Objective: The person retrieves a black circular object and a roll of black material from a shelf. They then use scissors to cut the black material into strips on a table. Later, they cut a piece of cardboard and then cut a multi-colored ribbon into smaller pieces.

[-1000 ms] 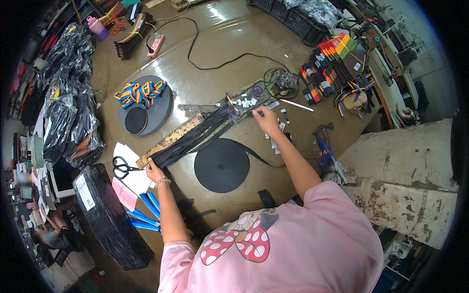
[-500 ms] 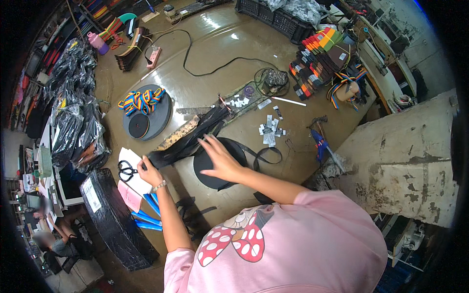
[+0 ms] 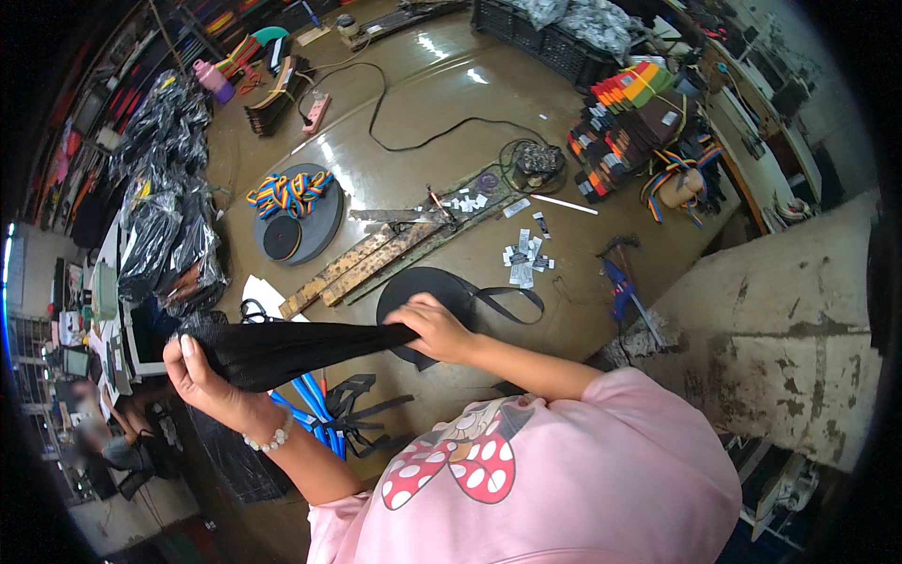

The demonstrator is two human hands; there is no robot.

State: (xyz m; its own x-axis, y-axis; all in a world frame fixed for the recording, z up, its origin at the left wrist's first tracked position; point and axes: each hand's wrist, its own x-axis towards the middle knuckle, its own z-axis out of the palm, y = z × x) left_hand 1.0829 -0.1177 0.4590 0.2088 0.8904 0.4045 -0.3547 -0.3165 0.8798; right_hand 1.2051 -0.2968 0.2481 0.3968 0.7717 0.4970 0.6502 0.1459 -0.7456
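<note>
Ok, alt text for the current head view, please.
The left hand and right hand hold a bundle of black strips between them over a brown table. The right hand partly hides a black roll; mottled yellow bars lie beyond.

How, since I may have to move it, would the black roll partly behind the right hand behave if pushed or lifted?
Pushed, the black roll would probably slide, not wheel off: it lies flat. Lifted, it might unwind, as a slack tail loops from its edge; that loop also suggests bendy strap.
</note>
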